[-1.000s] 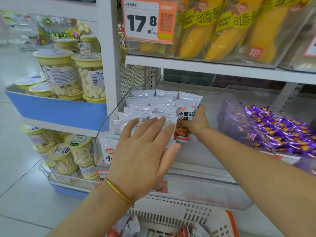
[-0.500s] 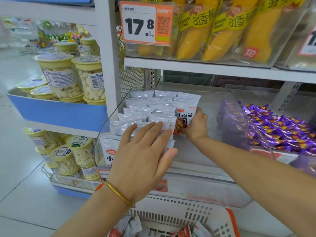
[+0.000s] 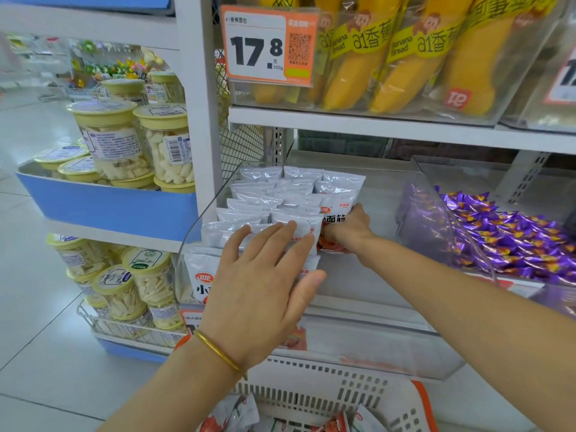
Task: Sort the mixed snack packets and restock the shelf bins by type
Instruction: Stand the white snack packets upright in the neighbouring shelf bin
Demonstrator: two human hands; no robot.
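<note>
Left hand point(image 3: 261, 285) presses straight fingers on the white packets point(image 3: 268, 198); right hand point(image 3: 350, 230), partly hidden, seemingly grips the end packet point(image 3: 334, 213).

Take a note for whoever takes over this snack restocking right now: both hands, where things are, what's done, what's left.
Left hand: open, fingers flat on the front rows of white packets in the clear bin.
Right hand: grips one packet at the right end of those rows.
Done: several upright rows fill the bin's left part; its right part is bare.
Left: seat the gripped packet, then sort the loose packets lying in the basket below the shelf.
</note>
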